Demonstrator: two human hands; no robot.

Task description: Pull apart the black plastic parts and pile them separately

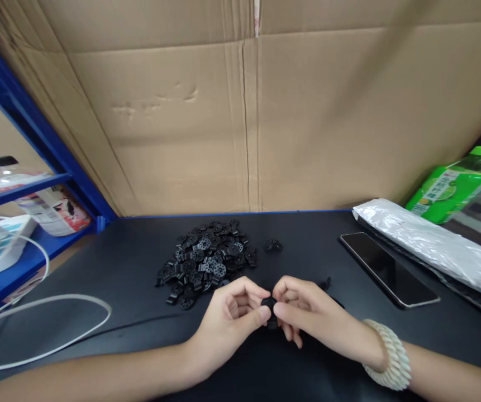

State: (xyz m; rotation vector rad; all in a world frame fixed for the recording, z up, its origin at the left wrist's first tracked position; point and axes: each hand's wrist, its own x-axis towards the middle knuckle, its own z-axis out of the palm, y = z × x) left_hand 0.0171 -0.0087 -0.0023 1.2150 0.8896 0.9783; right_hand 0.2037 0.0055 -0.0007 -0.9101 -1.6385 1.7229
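Between the fingertips of both hands is a small black plastic part [269, 303], round at the top, mostly covered by the fingers. My left hand [237, 307] pinches it from the left with thumb and forefinger. From the other side my right hand [303, 307] grips it the same way, its lower fingers curled loosely beneath. Behind my left hand lies a heap of black plastic clips [206, 259] with round, perforated discs. A separate black piece [272, 245] rests to the right of the heap. Another dark piece [326, 283] shows partly behind my right hand.
A smartphone [389, 268] lies on the black table [139, 318] at right, beside a silvery plastic package [433, 240] and a green-labelled bottle [449, 187]. At left, a white cable [101, 301] loops over the table near a blue shelf [62, 237]. Cardboard [173, 128] stands behind.
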